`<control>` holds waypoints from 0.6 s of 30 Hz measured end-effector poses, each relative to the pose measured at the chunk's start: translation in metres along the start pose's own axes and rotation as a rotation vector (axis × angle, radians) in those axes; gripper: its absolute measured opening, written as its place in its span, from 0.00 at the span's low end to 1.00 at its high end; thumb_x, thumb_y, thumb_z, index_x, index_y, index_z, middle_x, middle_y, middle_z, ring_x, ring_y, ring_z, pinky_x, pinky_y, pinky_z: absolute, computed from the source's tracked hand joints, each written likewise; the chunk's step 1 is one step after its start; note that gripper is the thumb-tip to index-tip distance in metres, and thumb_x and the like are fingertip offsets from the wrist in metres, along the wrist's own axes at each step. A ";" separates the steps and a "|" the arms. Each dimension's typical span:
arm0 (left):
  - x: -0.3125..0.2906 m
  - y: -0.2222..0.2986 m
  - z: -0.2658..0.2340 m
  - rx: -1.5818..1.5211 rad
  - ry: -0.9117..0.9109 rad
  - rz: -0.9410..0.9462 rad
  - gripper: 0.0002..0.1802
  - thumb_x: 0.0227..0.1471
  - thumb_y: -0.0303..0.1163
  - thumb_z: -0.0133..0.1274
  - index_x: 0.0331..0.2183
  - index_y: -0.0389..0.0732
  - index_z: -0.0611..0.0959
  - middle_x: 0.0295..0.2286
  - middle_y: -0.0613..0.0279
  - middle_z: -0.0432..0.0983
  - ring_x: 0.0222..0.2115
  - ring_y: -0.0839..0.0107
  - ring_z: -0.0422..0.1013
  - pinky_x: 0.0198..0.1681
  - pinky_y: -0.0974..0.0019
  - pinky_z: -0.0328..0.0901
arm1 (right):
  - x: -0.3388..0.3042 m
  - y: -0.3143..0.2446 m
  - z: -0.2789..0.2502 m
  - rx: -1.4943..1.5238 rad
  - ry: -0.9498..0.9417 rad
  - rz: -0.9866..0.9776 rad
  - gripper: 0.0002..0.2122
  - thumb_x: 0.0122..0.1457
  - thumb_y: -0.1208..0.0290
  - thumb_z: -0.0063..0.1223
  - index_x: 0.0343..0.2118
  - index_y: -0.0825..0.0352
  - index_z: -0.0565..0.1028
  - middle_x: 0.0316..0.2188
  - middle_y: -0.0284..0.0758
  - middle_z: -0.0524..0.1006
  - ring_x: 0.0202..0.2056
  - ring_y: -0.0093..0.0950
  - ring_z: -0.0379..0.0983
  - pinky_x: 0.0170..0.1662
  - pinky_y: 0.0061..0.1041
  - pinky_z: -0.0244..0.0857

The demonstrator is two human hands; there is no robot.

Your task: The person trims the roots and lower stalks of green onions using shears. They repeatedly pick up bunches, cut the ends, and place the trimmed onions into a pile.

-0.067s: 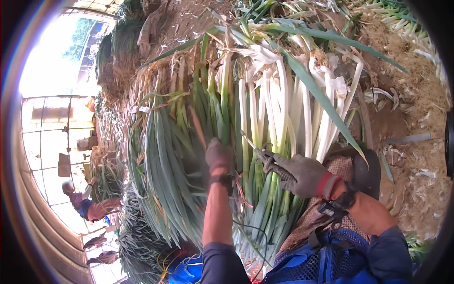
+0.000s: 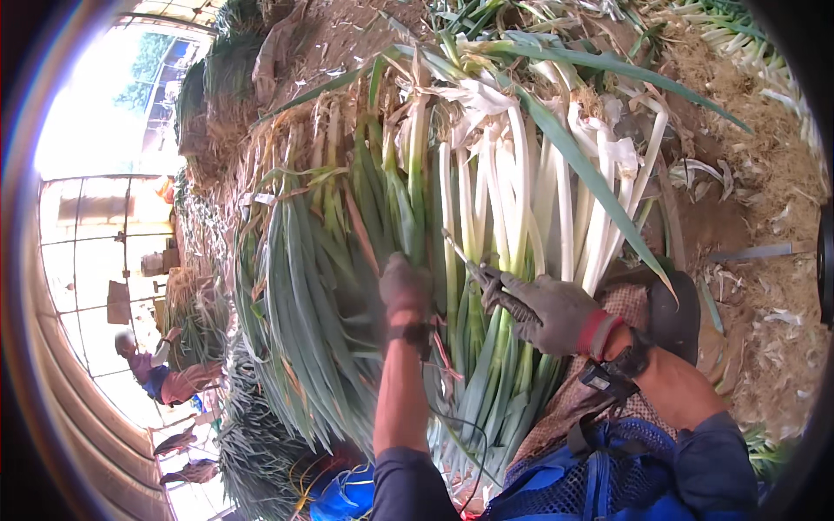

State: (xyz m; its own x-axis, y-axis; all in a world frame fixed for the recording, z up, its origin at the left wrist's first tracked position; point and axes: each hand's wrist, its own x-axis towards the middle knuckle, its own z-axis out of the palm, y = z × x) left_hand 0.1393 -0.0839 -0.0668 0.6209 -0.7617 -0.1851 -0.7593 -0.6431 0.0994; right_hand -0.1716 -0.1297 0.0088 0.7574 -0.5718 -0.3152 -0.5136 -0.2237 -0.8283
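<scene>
A wide heap of long green onions (image 2: 317,286) spreads in front of me, with roots at the far end and green leaves toward me. My gloved left hand (image 2: 405,288) is closed around a green onion (image 2: 407,213) at its leafy part. To the right, peeled white stalks (image 2: 512,191) lie side by side. Over their green lower parts, my gloved right hand (image 2: 547,314) is wrapped round an air blow gun (image 2: 460,252). Its slim nozzle points up and left, just right of my left hand. The gun's grip is mostly hidden by my fingers.
Root trimmings and peelings (image 2: 764,217) litter the ground at right, around a flat metal strip (image 2: 751,253). Beside my left wrist runs a dark cord (image 2: 478,425). More onion bundles (image 2: 265,417) lie at left, where another person (image 2: 165,369) works. A blue bag (image 2: 343,495) lies near me.
My right hand and the air blow gun have shifted very slightly left. My left hand keeps its hold at nearly the same spot.
</scene>
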 end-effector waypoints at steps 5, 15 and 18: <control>-0.095 0.019 -0.004 0.122 -0.033 0.190 0.18 0.53 0.47 0.63 0.32 0.42 0.78 0.27 0.47 0.82 0.30 0.43 0.80 0.31 0.45 0.73 | -0.004 -0.003 -0.009 0.033 0.012 0.001 0.38 0.57 0.60 0.63 0.72 0.57 0.62 0.41 0.55 0.78 0.45 0.55 0.78 0.51 0.48 0.71; 0.034 -0.046 0.012 -0.531 0.038 0.042 0.21 0.62 0.43 0.59 0.48 0.37 0.87 0.41 0.49 0.85 0.43 0.57 0.79 0.50 0.59 0.71 | -0.004 0.002 -0.006 0.062 -0.105 0.031 0.39 0.59 0.58 0.63 0.73 0.53 0.61 0.40 0.55 0.78 0.45 0.53 0.78 0.51 0.47 0.71; 0.069 -0.034 0.030 -0.704 -0.015 -0.081 0.22 0.60 0.39 0.62 0.50 0.33 0.86 0.41 0.56 0.86 0.43 0.69 0.78 0.49 0.64 0.70 | -0.006 0.003 -0.007 0.031 -0.092 0.040 0.39 0.59 0.58 0.64 0.73 0.53 0.61 0.40 0.54 0.78 0.45 0.53 0.78 0.51 0.47 0.70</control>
State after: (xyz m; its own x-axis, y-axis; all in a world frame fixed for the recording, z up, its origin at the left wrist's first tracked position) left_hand 0.2016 -0.1123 -0.1122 0.6633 -0.7117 -0.2314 -0.4016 -0.5994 0.6924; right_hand -0.1801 -0.1323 0.0112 0.7710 -0.5045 -0.3887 -0.5327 -0.1763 -0.8277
